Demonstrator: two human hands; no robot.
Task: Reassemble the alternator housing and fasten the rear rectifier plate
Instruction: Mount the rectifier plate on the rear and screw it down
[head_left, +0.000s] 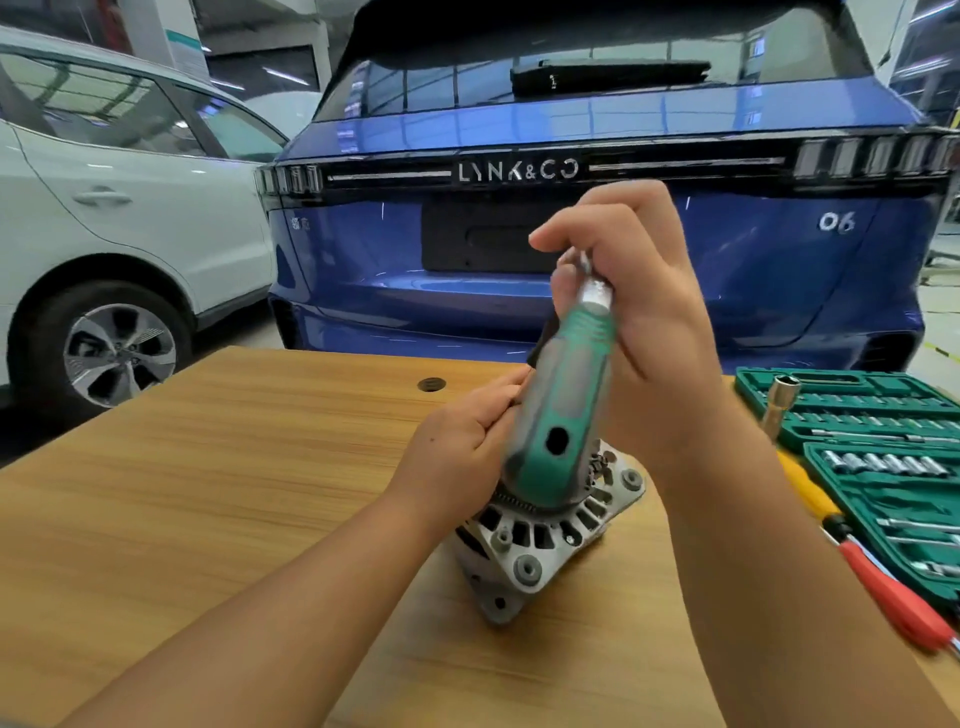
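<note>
Right hand (628, 312) curled in a closed grip on the metal shank end of a green-and-grey driver (561, 395), handle butt tilted down toward the camera, tip hidden behind the fingers. Left hand (467, 441) at 9 o'clock of the handle, fingers bent and pinching a dark part (540, 338) that sits at the top of the alternator; what exactly is pinched cannot be told.

Directly beneath both hands, the alternator (540, 540): silver ribbed housing with vent slots and bolt lugs, standing tilted on the wooden desk (234, 493), its upper face largely covered by the driver handle.

At 3 o'clock of the alternator, an open green socket set case (883, 467) holding rows of sockets and bits, with a tall socket (779, 410) standing upright at its near-left corner. At 4 o'clock, a red-handled screwdriver (893, 597) and a yellow-handled tool (802, 480) lying just beside the case.

At 12 o'clock beyond the desk, rear of a blue car (597, 130); at 10 o'clock, a white car (104, 208).
</note>
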